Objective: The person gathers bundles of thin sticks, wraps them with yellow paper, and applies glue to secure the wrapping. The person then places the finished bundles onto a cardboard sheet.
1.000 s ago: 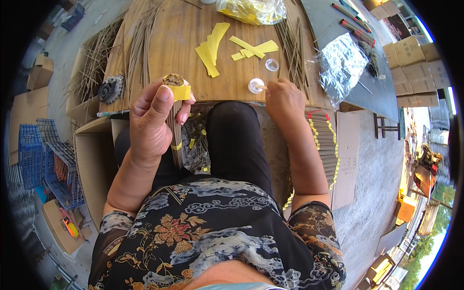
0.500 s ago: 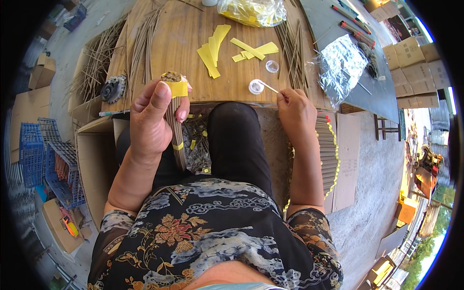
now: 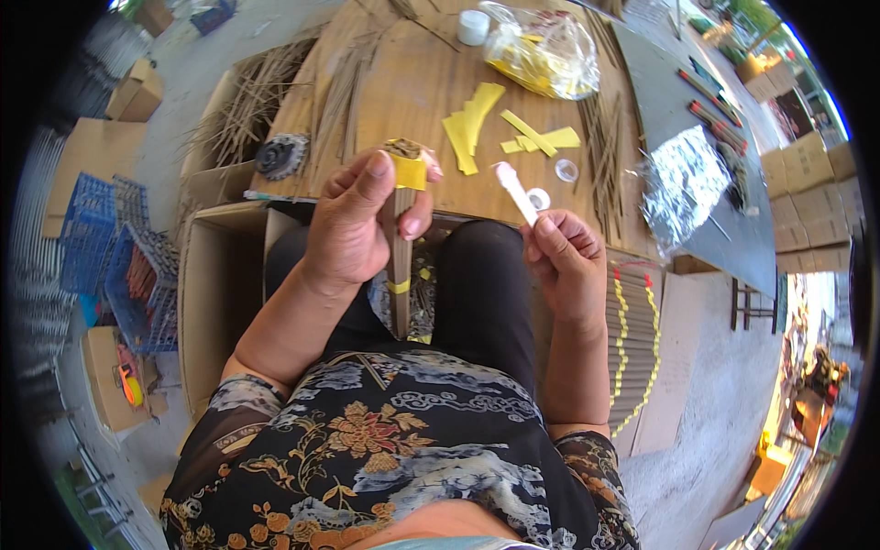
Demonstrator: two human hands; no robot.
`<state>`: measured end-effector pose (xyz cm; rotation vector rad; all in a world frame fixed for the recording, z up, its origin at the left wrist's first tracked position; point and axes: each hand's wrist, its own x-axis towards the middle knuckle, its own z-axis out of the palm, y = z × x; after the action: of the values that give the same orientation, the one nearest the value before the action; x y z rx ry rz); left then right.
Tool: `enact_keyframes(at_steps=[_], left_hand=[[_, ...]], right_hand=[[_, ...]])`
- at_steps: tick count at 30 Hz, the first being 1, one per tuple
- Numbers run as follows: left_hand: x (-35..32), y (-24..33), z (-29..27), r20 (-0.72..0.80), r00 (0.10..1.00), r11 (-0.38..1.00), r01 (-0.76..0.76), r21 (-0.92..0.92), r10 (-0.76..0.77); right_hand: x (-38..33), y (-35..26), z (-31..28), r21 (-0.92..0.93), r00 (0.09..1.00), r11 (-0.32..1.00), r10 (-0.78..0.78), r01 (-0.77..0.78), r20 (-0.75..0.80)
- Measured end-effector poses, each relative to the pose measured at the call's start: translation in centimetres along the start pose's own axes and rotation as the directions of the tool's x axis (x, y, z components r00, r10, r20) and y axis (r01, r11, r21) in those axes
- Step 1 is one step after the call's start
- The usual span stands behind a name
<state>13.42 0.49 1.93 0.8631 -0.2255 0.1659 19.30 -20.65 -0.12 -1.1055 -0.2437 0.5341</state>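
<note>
My left hand (image 3: pixel 348 225) is closed round a bundle of thin brown sticks (image 3: pixel 401 252), held upright over my lap. A yellow paper band (image 3: pixel 410 173) wraps its top end, and a narrower yellow band circles it lower down. In my right hand (image 3: pixel 568 257), thumb and fingers pinch a flat white spatula (image 3: pixel 518 197), its tip raised and coated with a whitish paste. A small round white pot (image 3: pixel 539 199) is partly seen behind the spatula at the table's near edge. Beyond it are a clear round lid (image 3: pixel 566 170) and loose yellow paper strips (image 3: pixel 473 124).
A wooden table (image 3: pixel 394 101) holds a clear bag of yellow strips (image 3: pixel 541 55), a white tub (image 3: pixel 473 27) and loose brown sticks (image 3: pixel 600 137). A toothed dark disc (image 3: pixel 281 157) lies at its left edge, crumpled foil (image 3: pixel 683 183) at right. Many banded bundles (image 3: pixel 632 339) stack beside my right arm.
My right hand has lifted the spatula out of the small pot and raised its paste-coated tip. The left hand still holds the bundle. The whole view has shifted, moving the scene rightward.
</note>
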Motion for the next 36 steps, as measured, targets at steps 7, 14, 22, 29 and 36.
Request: enact_keyframes(at_steps=[7, 14, 22, 29, 36], left_hand=[[-1.0, 1.1, 0.0, 0.013, 1.0, 0.999, 0.012, -0.034, -0.011], [-1.2, 0.9, 0.1, 0.034, 0.999, 0.996, -0.023, -0.083, 0.026], [-1.2, 1.0, 0.1, 0.026, 0.999, 0.993, -0.04, -0.112, 0.043], [-1.1, 0.6, -0.3, 0.119, 0.991, 0.997, -0.045, -0.068, 0.053], [-1.1, 1.1, -0.1, 0.041, 0.998, 0.997, -0.053, -0.056, 0.055]], right_hand=[[0.7, 0.2, 4.1, -0.06, 0.974, 0.998, 0.001, 0.013, 0.228], [0.7, 0.2, 5.7, -0.037, 0.961, 0.999, -0.02, 0.031, 0.277], [0.6, -0.6, 6.1, -0.109, 0.943, 0.994, 0.01, 0.028, 0.332], [0.8, -0.4, 6.1, -0.055, 0.953, 0.998, -0.006, 0.023, 0.302], [0.4, -0.4, 6.2, -0.094, 0.952, 0.995, 0.007, 0.023, 0.306]])
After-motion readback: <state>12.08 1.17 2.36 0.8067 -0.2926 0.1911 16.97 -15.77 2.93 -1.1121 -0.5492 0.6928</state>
